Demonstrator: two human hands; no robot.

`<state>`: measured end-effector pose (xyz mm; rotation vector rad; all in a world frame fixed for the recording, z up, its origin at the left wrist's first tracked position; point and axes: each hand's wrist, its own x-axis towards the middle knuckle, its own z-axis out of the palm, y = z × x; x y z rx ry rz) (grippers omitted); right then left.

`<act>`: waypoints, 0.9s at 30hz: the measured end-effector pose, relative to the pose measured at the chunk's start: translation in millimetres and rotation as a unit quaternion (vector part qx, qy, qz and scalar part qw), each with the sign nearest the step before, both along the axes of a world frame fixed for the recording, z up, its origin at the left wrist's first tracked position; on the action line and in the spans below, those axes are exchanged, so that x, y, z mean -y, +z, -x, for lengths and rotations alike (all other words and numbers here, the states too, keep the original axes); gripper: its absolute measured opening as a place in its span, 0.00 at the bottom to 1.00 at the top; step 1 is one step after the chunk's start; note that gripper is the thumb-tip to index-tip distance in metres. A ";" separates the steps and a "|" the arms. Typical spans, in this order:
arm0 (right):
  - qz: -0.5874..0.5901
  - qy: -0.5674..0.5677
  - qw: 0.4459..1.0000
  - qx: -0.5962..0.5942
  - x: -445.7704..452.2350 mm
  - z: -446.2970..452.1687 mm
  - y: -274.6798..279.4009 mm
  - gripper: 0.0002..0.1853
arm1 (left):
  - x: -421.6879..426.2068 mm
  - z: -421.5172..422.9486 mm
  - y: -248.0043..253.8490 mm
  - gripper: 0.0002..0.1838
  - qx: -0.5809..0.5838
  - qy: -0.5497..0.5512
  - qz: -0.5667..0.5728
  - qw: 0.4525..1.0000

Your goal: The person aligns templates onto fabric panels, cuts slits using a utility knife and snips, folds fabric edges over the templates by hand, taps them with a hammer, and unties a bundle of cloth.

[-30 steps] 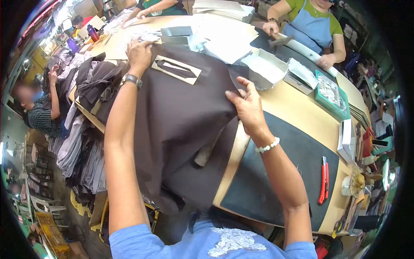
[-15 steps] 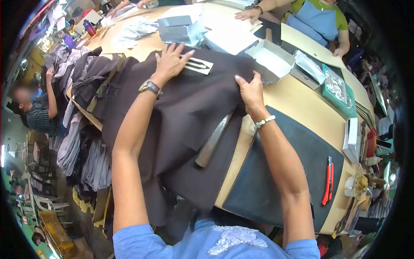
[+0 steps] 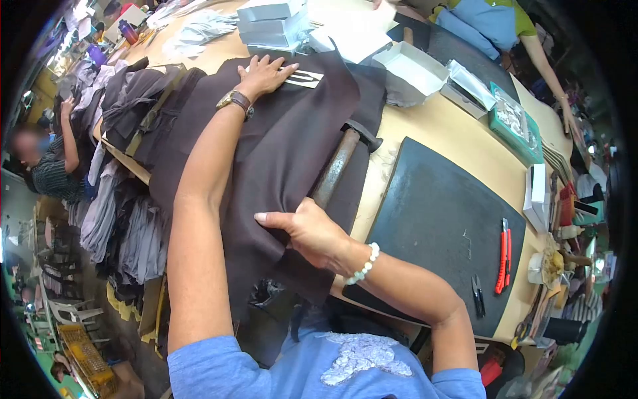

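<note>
A dark brown fabric sheet (image 3: 292, 146) lies in folds over the table and hangs down its front edge. My left hand (image 3: 264, 78) rests flat on its far part, fingers spread, touching the left end of a white slotted card template (image 3: 304, 79). Lower down, my right hand (image 3: 316, 234) pinches a fold of the fabric, thumb on top and pointing left. A hammer (image 3: 335, 169) with a worn handle lies on the fabric beyond my right hand, its metal head toward the far side; the handle's near end is hidden.
Right of the fabric lies a black mat (image 3: 432, 219) with a red cutter (image 3: 502, 259) and small black snips (image 3: 478, 296). White boxes (image 3: 272, 26) and a green tray (image 3: 515, 123) stand farther back. Grey garments (image 3: 143, 246) are heaped at left. Co-workers are at left and far right.
My right hand has drawn the fabric's far right part toward me and to the left, uncovering the hammer's head. My left hand stays by the template. The far-right co-worker's arm has moved rightward.
</note>
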<state>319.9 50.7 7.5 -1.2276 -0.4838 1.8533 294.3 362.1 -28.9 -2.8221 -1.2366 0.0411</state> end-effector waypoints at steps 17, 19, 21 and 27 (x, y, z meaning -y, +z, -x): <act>-0.286 0.059 0.688 0.664 50.4 -96.1 5.0 0.13 | 8.9 -6.0 -8.6 0.36 0.165 0.112 0.003 0.980; -0.236 0.118 0.580 0.771 29.0 -111.3 -8.6 0.11 | 11.9 -8.7 -8.8 0.35 0.186 0.117 -0.016 0.975; -0.371 0.066 0.508 0.775 6.1 -116.1 -32.6 0.09 | 18.0 -11.9 -6.4 0.34 0.210 0.128 -0.042 0.968; -0.433 0.209 0.393 0.784 -18.9 -106.5 -39.2 0.18 | 14.3 -20.2 -6.0 0.28 0.215 0.172 -0.058 0.960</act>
